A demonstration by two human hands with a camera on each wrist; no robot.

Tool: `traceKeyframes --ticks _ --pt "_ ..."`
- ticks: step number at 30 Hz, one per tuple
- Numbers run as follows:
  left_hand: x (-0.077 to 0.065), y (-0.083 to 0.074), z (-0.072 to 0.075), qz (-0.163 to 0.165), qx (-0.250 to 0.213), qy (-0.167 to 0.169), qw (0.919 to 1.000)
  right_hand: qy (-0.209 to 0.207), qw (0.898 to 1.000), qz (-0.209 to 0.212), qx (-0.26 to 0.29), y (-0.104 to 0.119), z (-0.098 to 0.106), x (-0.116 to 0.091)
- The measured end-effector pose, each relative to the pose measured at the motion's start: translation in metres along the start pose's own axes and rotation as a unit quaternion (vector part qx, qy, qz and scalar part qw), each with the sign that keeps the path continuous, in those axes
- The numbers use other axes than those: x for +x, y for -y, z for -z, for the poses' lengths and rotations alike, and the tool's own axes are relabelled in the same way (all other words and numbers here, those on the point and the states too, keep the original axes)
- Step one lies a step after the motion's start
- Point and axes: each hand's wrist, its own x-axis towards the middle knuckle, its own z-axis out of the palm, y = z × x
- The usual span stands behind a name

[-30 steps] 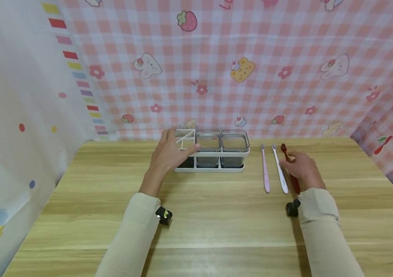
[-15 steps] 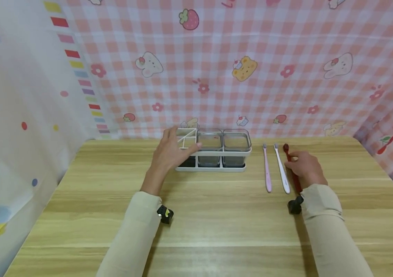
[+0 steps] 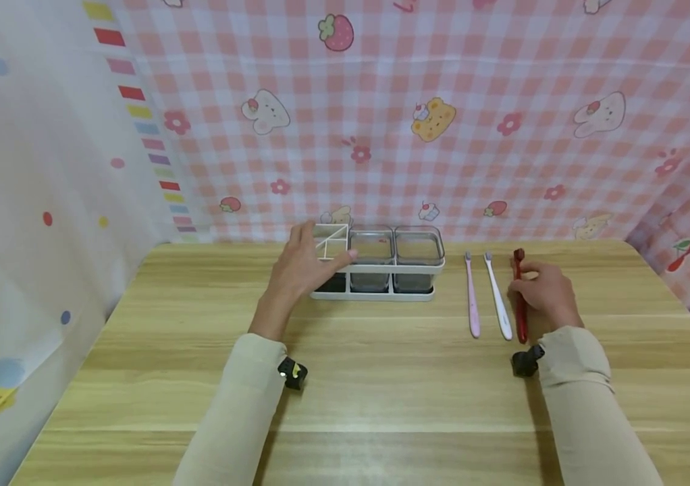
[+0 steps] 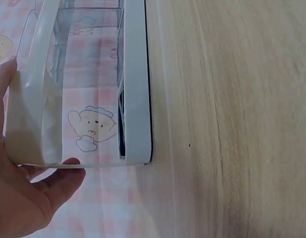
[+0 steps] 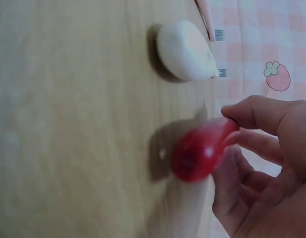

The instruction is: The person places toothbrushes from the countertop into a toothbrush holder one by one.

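Observation:
A white toothbrush holder (image 3: 375, 268) stands at the back of the table, with two clear cups (image 3: 418, 246) and a divided section in it. My left hand (image 3: 301, 266) grips its left end; in the left wrist view the thumb lies on the upper band and the fingers curl round the end. To the right, my right hand (image 3: 545, 290) pinches a red toothbrush (image 3: 522, 317) between thumb and fingers. Its rounded handle end (image 5: 195, 156) appears just off the table, with a shadow below. Beside it lies a white toothbrush (image 3: 499, 300), then a pink toothbrush (image 3: 472, 297).
The wooden table (image 3: 381, 391) reaches back to a pink checked cloth (image 3: 369, 121) hanging behind the holder. Another pale cloth (image 3: 59, 202) hangs on the left. A small black device sits at each wrist.
The right hand's fingers have taken hold of the red toothbrush, which now stands straighter and slightly raised. My left hand stays on the holder. The whole head view has shifted a little.

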Motion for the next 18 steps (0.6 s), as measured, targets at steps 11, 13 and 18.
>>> traceKeyframes --ticks 11,13,18 --pt "-0.001 -0.001 0.002 -0.002 -0.002 0.004 1.0000 -0.057 0.993 -0.058 0.081 0.005 0.005 -0.002" --pt "-0.001 0.000 0.002 0.000 -0.002 0.005 1.0000 -0.064 0.988 -0.071 0.124 0.007 0.005 -0.001" --pt "0.000 -0.001 0.001 0.004 -0.001 0.008 1.0000 -0.078 0.971 -0.095 0.203 0.011 0.006 -0.002"
